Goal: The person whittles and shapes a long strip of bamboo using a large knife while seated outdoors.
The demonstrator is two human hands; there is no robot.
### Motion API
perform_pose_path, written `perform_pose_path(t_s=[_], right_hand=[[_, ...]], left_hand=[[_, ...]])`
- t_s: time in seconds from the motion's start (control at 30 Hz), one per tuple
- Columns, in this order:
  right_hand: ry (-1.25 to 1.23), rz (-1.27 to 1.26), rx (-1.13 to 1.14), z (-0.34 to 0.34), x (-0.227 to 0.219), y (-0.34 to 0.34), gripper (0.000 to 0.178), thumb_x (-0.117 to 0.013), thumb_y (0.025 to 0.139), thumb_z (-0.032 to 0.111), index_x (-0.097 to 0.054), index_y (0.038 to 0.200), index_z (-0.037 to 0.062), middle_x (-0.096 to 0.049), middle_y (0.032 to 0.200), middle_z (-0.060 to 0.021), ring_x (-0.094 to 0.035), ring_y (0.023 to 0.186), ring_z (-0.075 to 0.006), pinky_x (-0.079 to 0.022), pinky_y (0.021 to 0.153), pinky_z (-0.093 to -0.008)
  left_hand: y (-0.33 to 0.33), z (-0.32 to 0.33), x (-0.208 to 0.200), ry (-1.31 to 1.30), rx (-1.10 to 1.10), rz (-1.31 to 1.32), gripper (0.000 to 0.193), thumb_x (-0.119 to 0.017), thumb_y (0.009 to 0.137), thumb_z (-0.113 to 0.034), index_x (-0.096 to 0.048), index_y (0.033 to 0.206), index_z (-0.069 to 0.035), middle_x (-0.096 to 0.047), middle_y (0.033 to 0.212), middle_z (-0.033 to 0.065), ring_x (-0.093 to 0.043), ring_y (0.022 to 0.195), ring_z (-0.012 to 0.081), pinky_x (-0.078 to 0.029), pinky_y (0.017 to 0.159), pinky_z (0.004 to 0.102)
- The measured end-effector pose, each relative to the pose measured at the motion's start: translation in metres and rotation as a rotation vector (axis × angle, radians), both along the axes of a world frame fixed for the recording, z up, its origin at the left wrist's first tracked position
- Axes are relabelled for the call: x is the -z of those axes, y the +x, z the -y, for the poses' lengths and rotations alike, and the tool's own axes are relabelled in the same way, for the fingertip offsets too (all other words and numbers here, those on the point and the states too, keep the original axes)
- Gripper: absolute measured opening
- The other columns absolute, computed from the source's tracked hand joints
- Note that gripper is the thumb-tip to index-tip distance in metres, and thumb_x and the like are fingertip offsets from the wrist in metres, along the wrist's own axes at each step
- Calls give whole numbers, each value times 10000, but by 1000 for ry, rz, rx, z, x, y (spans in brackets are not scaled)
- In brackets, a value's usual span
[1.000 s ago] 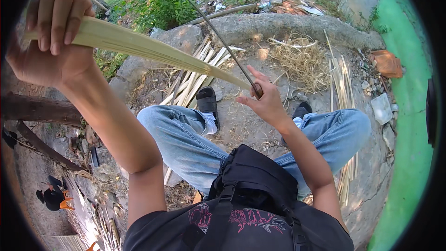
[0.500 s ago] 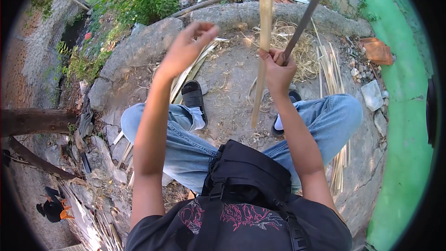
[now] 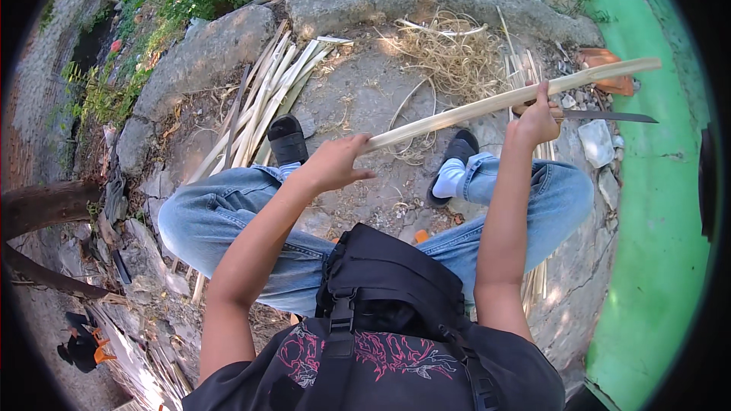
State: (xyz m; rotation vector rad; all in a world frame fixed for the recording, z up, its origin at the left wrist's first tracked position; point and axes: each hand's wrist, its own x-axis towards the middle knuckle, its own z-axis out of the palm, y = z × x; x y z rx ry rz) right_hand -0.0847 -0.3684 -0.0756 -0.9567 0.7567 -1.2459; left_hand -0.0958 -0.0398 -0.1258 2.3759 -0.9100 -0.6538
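Loosely open left hand [image 3: 333, 164] touches one long, pale wooden strip [image 3: 457, 116]; right hand [image 3: 537, 123] grips it plus one dark-bladed knife [image 3: 609, 116].

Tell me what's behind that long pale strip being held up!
Around the held strip, I see grey ground, thin pale strips and an orange piece. Whatever lies directly behind it is hidden.

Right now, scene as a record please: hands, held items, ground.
left hand: at the lower end of the long pale flat strip; firmness of grip unclear
right hand: holds the strip plus a dark-bladed, brown-handled knife
knife direction: blade points right
ground left: pile of pale flat strips
ground ahead: tangle of thin tan shavings
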Motion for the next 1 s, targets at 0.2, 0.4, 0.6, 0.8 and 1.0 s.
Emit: perform_pose_path(t_s=[0.2,0.4,0.6,0.8,1.0], right_hand=[[139,-40,-1,12,5,-6,359,-693,802,49,-341,736,74,-598,759,-133,-673,676,-257,-578,537,-330],[144,-115,-11,11,10,-6,341,-731,787,109,-402,701,80,-596,720,-95,-605,561,-154,-515,483,-257],[282,-91,-55,11,13,-5,287,-746,776,126,-477,685,84,-593,710,-67,-566,560,-132,-487,511,-251],[314,-45,-161,24,30,-7,250,-736,785,137,-498,795,61,-584,742,-56,-573,609,-140,-494,564,-264],[329,-31,-166,21,32,-7,218,-740,781,146,-540,737,72,-586,727,-50,-561,609,-139,-485,567,-270]], left_hand=[[18,-13,-52,-238,-168,144,342,-670,814,-213,-593,1073,-2,-592,793,152,-570,679,270,-435,644,386],[17,-34,-103,-331,-258,134,298,-681,792,-92,-617,1065,8,-595,798,113,-560,661,161,-453,628,304],[18,-66,-116,-432,-354,86,260,-698,755,-47,-636,992,38,-638,857,133,-659,739,222,-506,666,298],[17,-88,-138,-383,-400,69,251,-729,730,-41,-655,960,27,-641,819,69,-603,681,110,-470,612,240],[17,-96,-144,-425,-412,116,266,-756,713,-72,-679,962,-15,-612,769,16,-504,620,51,-401,552,210]])
